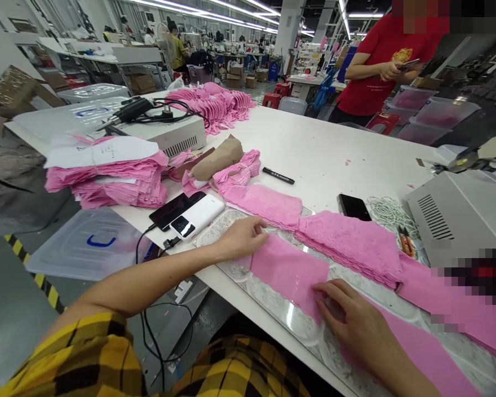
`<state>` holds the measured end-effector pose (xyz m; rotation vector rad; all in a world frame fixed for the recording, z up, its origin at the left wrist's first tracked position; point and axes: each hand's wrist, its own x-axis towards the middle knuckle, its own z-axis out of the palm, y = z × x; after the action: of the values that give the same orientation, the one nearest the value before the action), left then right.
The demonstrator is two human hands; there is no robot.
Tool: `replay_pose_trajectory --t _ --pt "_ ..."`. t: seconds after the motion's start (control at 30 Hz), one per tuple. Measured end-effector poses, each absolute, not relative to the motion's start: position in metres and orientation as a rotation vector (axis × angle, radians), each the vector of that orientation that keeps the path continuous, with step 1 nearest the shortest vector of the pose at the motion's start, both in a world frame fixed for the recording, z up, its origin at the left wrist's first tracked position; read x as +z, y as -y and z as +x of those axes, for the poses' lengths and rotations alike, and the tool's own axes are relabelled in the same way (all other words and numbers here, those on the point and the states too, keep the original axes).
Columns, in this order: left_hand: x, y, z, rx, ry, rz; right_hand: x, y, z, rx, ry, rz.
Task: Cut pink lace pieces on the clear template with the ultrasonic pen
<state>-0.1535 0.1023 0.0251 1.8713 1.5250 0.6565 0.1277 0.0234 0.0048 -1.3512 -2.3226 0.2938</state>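
A flat pink fabric piece (291,267) lies on a clear plastic template (273,300) with rounded outlines, at the table's near edge. My left hand (243,237) is at its upper left corner, fingers bent together on the edge. At its right edge, my right hand (353,311) has thumb and forefinger closed on the fabric; the exact fingertip contact is partly hidden. Just beyond lie a layered stack of pink lace-patterned pieces (351,242) and a smaller pink stack (268,204). Another pink strip (421,342) extends under and past my right forearm.
Left of the template are a white power bank (198,216), a dark phone (171,212) and a tied pink bundle (107,173). A black marker (278,175), second phone (354,207), orange-handled snips (405,242) and grey machine box (458,215) lie beyond. A person in red (384,66) stands across the table.
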Motion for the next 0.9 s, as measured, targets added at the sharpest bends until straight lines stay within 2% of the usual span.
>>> replay_pose_trajectory --t 0.27,0.47,0.9 --pt "0.025 -0.117 -0.122 0.428 -1.429 2.14 0.001 -0.027 0.132 0.306 2.363 -1.3" --pt "0.021 -0.117 -0.128 0.406 -1.466 2.191 0.001 -0.027 0.128 0.219 2.317 -1.272" --pt "0.016 -0.12 -0.129 0.368 -1.424 2.317 -0.013 -0.021 0.135 0.35 2.318 -1.455"
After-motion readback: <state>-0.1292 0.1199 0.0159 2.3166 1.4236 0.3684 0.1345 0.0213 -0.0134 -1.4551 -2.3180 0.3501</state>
